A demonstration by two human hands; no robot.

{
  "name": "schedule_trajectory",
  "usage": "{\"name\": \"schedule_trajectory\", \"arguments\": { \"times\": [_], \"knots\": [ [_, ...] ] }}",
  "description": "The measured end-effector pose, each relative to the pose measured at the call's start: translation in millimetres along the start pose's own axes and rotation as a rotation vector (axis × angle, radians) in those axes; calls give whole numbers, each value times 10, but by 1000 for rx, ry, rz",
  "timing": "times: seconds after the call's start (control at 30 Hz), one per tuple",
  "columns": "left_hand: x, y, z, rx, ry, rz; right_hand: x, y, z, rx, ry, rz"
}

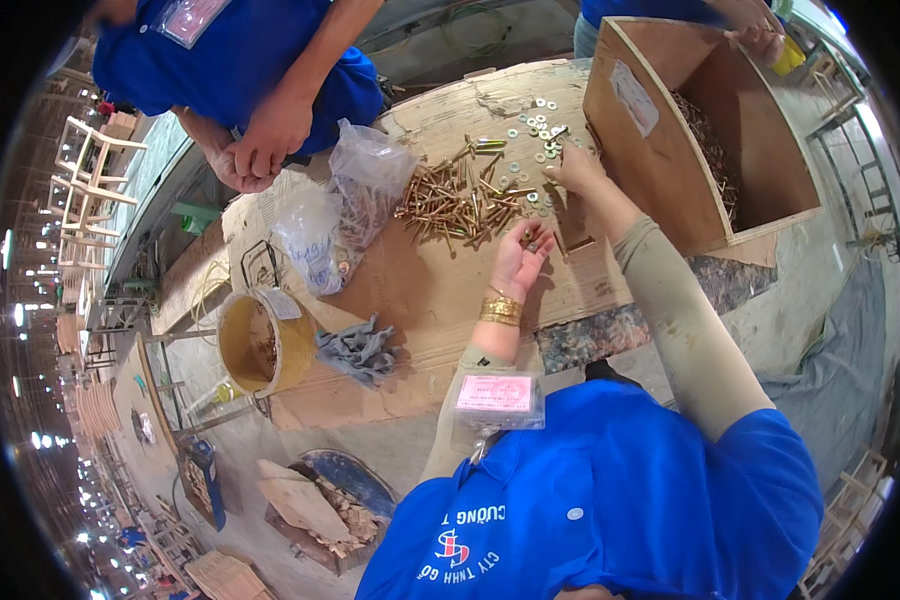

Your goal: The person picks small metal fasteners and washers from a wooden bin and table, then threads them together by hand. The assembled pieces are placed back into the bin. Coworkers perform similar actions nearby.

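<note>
Wearing a royal-blue polo shirt [590, 500], right under the camera, and leaning over a long plywood-topped workbench [435, 325]. Facing a blue-shirted co-worker [240, 50] at the far left, and having an open wooden box [660, 170] of loose screws close by on the right. Standing with a dirty yellow bucket [233, 340] off to the left, a clear plastic bag [305, 235] beyond it, and a crumpled grey-blue glove [358, 352] lying just beside the bucket. Holding the left hand [521, 262] palm up, half open, with fingers loosely curled around something small, too small to tell. Resting the right hand [580, 168] farther out, with thumb and forefinger only slightly parted; being unable to tell of anything pinched there. Having a heap of long gold-coloured screws [460, 205] just beyond and leftward of the left hand, the nearer one, shafts pointing every way without any shared long axis. Having flat metal washers [544, 134] scattered right at the right fingertips, mostly beyond and leftward, lying flat, clearly nearer to the right hand.
</note>
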State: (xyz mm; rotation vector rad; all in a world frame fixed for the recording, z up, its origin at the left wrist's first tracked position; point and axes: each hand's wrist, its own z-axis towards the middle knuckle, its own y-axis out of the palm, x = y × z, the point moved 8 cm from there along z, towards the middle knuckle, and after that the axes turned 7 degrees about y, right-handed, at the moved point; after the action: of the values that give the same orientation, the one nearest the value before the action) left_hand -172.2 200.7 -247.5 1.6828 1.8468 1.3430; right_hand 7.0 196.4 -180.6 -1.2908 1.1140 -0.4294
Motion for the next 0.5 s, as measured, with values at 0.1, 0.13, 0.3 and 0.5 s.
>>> {"name": "schedule_trajectory", "arguments": {
  "times": [0.1, 0.13, 0.3, 0.5],
  "knots": [
    [95, -29, -148, -33, 14, -50, -82, 191, 57, -67, -59, -107],
    [134, -6, -194, -44, 16, -68, -114, 272, 85, -152, -75, -154],
    [271, -65, -239, -70, 42, -100, -374, 364, -34, -151, -189, -254],
    [234, -46, -208, -80, 25, -126, -272, 197, 14, -155, -178, -238]
  ]
}}
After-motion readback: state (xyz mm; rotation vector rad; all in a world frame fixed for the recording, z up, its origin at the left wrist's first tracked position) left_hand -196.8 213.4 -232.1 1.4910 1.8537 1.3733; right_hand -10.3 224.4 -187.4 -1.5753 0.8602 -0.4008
